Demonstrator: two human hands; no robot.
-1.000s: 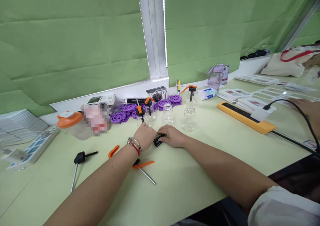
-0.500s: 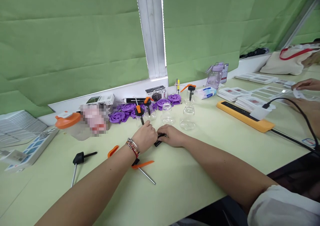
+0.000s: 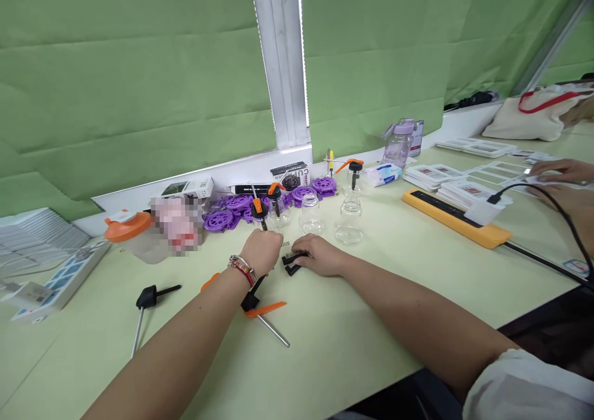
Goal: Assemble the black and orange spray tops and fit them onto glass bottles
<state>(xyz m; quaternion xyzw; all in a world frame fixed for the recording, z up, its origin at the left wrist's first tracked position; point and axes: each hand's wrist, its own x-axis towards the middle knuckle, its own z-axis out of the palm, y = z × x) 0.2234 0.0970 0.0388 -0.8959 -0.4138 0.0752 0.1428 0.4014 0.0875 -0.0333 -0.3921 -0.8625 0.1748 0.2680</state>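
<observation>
My left hand [image 3: 262,250], with bracelets at the wrist, is curled on the pale green table [image 3: 380,296], its fingers closed; what it pinches is hidden. My right hand [image 3: 318,255] lies flat beside it, fingers pressing a small black ridged part [image 3: 292,260]. A tiny spring [image 3: 284,244] lies just beyond the gap between the hands. Under my left wrist lies a black and orange pump head with a metal tube [image 3: 262,312]. Clear glass jars [image 3: 349,220] stand just behind my hands.
Purple wheel-shaped parts [image 3: 232,206] and pump-topped bottles line the sill. A loose black pump with tube [image 3: 145,302] lies at left, near an orange-lidded jar [image 3: 130,234]. A yellow power strip [image 3: 452,218] with cable runs at right. Another person's hands [image 3: 563,171] handle cards far right.
My left hand has drawn slightly away from the right, uncovering the black ridged part and the small spring. The other person's hands at far right shifted over the cards.
</observation>
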